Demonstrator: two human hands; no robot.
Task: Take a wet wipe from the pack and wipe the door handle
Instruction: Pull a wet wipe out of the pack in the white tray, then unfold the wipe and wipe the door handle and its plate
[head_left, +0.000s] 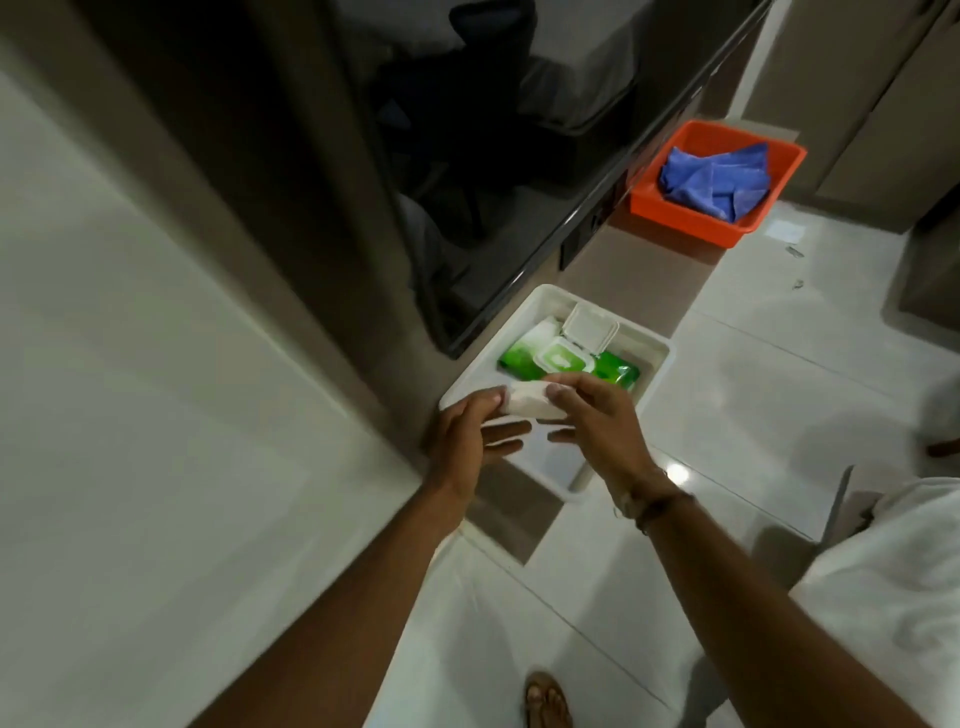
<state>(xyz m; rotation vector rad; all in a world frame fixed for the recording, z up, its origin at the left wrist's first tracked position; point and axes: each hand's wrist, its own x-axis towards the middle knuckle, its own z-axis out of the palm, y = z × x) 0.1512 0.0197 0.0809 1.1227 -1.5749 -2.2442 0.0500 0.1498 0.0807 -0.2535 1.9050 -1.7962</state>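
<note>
A green wet-wipe pack (613, 370) lies in a white tray (652, 347) on a low ledge, its white flip lid (591, 327) standing open. Just in front of the pack, a folded white wet wipe (525, 402) is held between both hands above the tray. My left hand (467, 441) pinches its left end with thumb and fingers. My right hand (597, 421) grips its right end from above. No door handle is in view.
An orange basin (691, 218) holding a blue cloth (717, 179) sits farther along the brown ledge. A dark glossy glass panel (467, 156) rises behind the tray. A pale wall is at left, white floor tiles at right, and my sandalled foot (545, 701) below.
</note>
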